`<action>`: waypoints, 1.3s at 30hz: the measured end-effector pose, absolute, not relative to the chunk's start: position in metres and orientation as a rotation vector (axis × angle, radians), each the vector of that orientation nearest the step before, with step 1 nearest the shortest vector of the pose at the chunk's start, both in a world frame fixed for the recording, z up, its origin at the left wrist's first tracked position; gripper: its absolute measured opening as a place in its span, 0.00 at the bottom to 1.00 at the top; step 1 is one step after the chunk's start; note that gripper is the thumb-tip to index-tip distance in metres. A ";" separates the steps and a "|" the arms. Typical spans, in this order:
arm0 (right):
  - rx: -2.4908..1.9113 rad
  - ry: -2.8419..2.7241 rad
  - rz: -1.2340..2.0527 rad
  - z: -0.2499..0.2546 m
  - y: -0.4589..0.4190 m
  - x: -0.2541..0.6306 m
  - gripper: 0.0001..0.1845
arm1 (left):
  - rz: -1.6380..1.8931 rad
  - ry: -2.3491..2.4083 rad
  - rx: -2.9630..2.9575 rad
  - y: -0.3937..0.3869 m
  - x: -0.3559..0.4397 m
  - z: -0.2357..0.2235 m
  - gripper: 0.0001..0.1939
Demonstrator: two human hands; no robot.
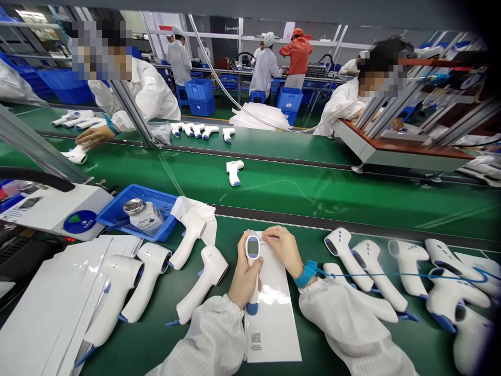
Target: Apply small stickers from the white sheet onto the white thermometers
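White-sleeved left hand (245,278) grips a thermometer (252,249); right hand (284,251) presses paper (274,334).

Only green mat (309,339) separates the right hand (284,250) from infrared thermometers (346,256).

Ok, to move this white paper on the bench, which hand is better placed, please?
Probably the right hand: it rests on the white paper and holds nothing. The left hand is wrapped around a white thermometer, so it is busy.
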State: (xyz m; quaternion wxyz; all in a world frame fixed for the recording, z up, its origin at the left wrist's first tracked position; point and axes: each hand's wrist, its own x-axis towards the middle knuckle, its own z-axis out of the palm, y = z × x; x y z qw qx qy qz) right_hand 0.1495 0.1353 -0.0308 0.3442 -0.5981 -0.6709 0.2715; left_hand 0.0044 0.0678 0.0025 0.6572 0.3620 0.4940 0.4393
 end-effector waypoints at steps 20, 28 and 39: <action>-1.212 -1.831 1.162 0.053 0.089 0.154 0.05 | 1.027 1.123 0.955 0.063 0.007 0.007 0.38; -1.216 -1.752 1.198 0.052 0.121 0.141 0.05 | 1.033 1.097 0.979 0.063 0.007 -0.006 0.39; -1.238 -1.691 1.195 0.048 0.124 0.137 0.03 | 1.018 1.111 1.000 0.063 0.006 -0.005 0.38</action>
